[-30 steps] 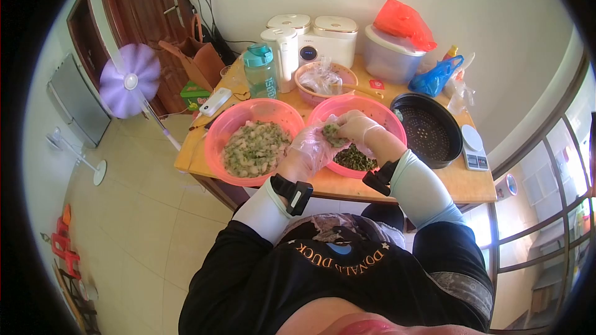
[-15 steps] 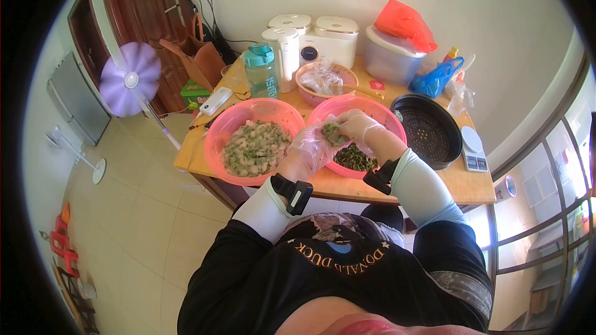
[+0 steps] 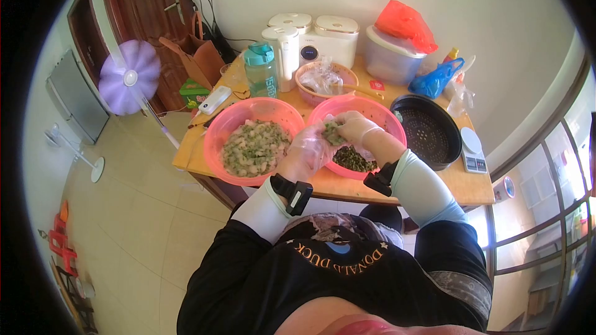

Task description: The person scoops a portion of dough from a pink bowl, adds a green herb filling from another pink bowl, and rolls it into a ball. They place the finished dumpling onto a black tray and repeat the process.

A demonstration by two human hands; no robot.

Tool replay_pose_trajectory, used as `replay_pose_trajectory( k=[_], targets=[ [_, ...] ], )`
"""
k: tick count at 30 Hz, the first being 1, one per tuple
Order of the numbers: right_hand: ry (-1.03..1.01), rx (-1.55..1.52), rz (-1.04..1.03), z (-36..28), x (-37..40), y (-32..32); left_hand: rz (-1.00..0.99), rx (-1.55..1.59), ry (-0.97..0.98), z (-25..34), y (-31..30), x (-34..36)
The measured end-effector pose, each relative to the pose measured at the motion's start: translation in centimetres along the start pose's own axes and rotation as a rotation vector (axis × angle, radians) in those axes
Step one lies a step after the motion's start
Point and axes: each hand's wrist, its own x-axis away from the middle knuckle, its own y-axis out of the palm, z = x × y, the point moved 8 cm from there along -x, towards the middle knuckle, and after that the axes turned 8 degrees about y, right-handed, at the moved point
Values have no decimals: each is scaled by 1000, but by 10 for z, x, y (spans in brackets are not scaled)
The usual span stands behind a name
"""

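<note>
Pale oversleeves [image 3: 427, 189] meet a black shirt [image 3: 335, 282] lettered DONALD DUCK.

Toward the back of the worktop [image 3: 459, 183] we see a teal-lidded bottle [image 3: 261, 74] beside a white pitcher [image 3: 286, 62], with a white twin-lidded appliance [image 3: 335, 42] just behind. Farther right, a red bag [image 3: 403, 25] lies on a translucent tub [image 3: 390, 62], near a blue bag [image 3: 436, 79]. On our left are a purple fan [image 3: 130, 78], a brown door [image 3: 143, 18] and a grey refrigerator [image 3: 77, 102].

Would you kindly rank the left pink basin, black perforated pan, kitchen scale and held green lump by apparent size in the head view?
1. Left pink basin
2. Black perforated pan
3. Kitchen scale
4. Held green lump, visible part only
</note>
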Motion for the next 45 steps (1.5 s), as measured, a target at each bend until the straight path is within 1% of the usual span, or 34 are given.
replay_pose_trajectory(
  k=[2,3,5,6,8,9,11,12,14,18,20,24,26,27,29,30,32,33,35,36,38,42,44,45],
  targets=[
    [-278,385,-105,-20,13,2,-5,-139,32,3,8,4],
    [-279,386,-105,-23,15,-1,-5,-138,33,3,5,1],
    [-64,58,-245,-16,15,-2,-92,-27,-2,0,5,-3],
    [-64,58,-245,-14,14,-2,-92,-27,-2,0,0,-5],
    [-39,-247,-320,-6,10,3,-139,110,-39,-1,4,-5],
    [-38,-247,-319,-3,5,4,-140,111,-40,-1,4,-5],
    [-51,69,-183,5,-11,4,-26,110,-31,-2,-5,-5],
    [-50,68,-184,10,-17,7,-24,110,-32,-3,-5,-5],
    [-57,33,-137,10,-22,8,69,64,-7,-1,-3,0],
    [-31,59,-106,-4,-7,6,96,6,10,0,0,3],
    [2,167,-41,-4,-6,3,112,31,-8,-2,-5,1],
    [3,142,-23,-3,-6,3,113,1,-52,-5,-20,-8],
    [-28,248,-39,-1,-13,2,-27,-59,-39,-4,-7,-7],
    [-29,248,-40,0,-15,-3,-27,-60,-39,-4,-5,-6],
    [-78,200,-176,-4,-12,-2,-154,-94,26,1,19,3],
    [-79,197,-175,-4,-10,-6,-154,-97,25,0,12,-1],
    [-26,-123,-366,-12,6,-2,-232,-57,-20,-4,9,-7],
    [-26,-123,-365,-11,5,-2,-232,-56,-22,-5,4,-8],
    [-30,-26,-264,-5,-3,-7,-204,-60,-1,0,11,-2],
    [-29,-27,-264,-2,-8,-6,-204,-60,-2,-1,11,-3],
    [-121,254,-158,-7,-13,-8,-188,25,-14,-1,10,-4],
    [-81,297,-109,-13,-10,-5,-207,-99,18,0,20,0],
    [-103,353,-49,-16,-9,-6,-74,-144,24,1,13,0],
    [-103,351,-48,-16,-10,-5,-74,-145,22,-1,10,-2]
  ],
)
